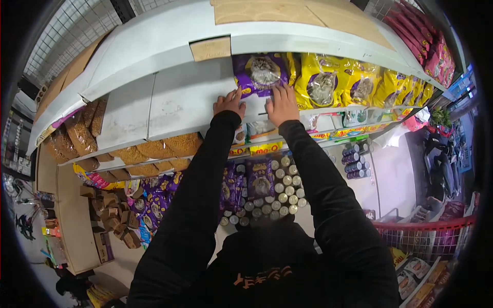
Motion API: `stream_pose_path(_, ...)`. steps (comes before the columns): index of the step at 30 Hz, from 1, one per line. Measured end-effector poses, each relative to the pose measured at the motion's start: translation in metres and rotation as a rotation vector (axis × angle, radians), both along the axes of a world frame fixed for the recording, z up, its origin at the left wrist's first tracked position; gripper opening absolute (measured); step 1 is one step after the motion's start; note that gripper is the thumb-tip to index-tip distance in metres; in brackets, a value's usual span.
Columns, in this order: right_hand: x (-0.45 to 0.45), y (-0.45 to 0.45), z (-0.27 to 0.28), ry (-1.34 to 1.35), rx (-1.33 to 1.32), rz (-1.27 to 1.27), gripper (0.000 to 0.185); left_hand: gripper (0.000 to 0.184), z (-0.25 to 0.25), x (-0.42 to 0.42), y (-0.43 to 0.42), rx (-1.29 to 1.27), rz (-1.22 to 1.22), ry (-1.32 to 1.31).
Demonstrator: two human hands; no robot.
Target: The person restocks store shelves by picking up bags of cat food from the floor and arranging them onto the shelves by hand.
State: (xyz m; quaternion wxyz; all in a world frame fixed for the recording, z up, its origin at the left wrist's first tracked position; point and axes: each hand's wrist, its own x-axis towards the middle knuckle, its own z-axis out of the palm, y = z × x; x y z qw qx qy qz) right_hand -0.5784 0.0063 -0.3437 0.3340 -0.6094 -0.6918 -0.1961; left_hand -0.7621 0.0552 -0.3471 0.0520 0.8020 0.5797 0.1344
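A purple bag of cat food (263,72) with a cat picture lies on the upper shelf, beside yellow cat food bags (323,84) on its right. My left hand (229,104) is at the bag's lower left corner, fingers bent but apart. Against its lower right edge rests my right hand (282,104), fingers spread and touching the bag. Neither hand is wrapped round it. The undersides of both palms are hidden.
The white shelf board (179,97) extends left toward clear bags of brown kibble (79,134). Below, cans (282,187) and more purple bags (154,205) are on the floor. A red-rimmed wire basket (426,226) stands at right. Pink bags (439,61) sit on top.
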Motion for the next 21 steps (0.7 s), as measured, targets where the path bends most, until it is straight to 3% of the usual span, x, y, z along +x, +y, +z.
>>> stream_pose_path(7,0.002,0.004,-0.008,-0.063,-0.040,-0.009,0.038,0.051,0.008,-0.003,-0.002,-0.087,0.000,-0.113)
stream_pose_path(10,0.002,0.006,-0.010,-0.066,-0.016,-0.015,0.035,0.050,0.002,-0.004,-0.002,0.051,-0.032,-0.166)
stream_pose_path(21,0.007,0.005,-0.009,-0.070,0.048,-0.013,0.029,0.049,-0.010,-0.011,-0.042,0.099,-0.006,-0.083)
